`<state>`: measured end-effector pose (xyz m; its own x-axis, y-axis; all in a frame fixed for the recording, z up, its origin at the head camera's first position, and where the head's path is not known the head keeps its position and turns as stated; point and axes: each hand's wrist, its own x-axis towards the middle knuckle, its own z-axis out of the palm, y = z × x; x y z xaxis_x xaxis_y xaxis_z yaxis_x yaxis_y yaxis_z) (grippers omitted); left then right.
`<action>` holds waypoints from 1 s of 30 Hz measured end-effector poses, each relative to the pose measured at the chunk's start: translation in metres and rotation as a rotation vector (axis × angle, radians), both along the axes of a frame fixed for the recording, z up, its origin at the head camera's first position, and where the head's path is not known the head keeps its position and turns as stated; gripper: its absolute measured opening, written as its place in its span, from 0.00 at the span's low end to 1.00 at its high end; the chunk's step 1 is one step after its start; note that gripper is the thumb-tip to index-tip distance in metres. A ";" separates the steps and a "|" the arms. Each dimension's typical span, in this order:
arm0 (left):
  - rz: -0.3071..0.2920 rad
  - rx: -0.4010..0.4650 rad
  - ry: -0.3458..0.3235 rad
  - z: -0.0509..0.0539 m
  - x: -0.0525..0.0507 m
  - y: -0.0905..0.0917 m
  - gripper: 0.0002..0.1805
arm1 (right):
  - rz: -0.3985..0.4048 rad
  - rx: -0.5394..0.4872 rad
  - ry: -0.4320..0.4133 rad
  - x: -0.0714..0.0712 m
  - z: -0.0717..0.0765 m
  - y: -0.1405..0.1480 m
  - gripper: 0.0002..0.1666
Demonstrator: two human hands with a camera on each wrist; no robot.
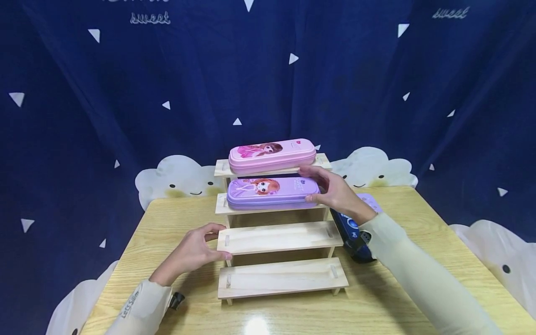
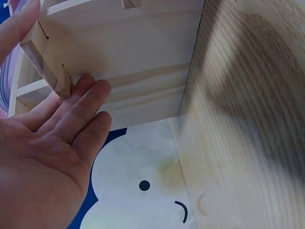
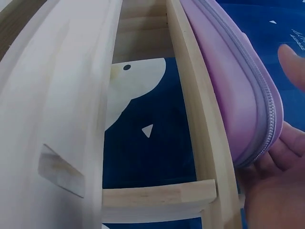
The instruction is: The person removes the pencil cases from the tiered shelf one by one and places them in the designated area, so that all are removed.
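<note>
Purple, the lower pencil case (image 1: 272, 193) lies lengthwise, apparently to fit the second-highest tier (image 1: 221, 204) of the wooden rack (image 1: 282, 278), its right end grasped by the right hand (image 1: 332, 188); the left hand (image 1: 194, 249) grips a lower tier (image 1: 278, 237), probably for steadiness.

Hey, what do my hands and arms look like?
Both arms wear long cream sleeves; dark lettering runs along the left one. Your left hand and right hand are gloveless, with bare fingers, and a small black device sits near each wrist.
</note>
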<state>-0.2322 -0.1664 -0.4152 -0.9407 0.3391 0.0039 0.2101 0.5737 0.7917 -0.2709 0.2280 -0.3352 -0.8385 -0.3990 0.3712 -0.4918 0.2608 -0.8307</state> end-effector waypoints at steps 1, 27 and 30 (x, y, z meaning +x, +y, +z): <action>0.002 0.001 -0.002 0.000 0.000 0.000 0.43 | 0.000 0.010 -0.002 -0.001 0.000 0.000 0.45; -0.003 0.008 0.008 0.001 -0.001 0.001 0.41 | -0.052 0.365 -0.057 -0.007 0.008 -0.010 0.48; -0.003 0.010 0.002 0.000 0.000 0.000 0.40 | -0.065 0.332 -0.067 -0.004 0.007 -0.012 0.46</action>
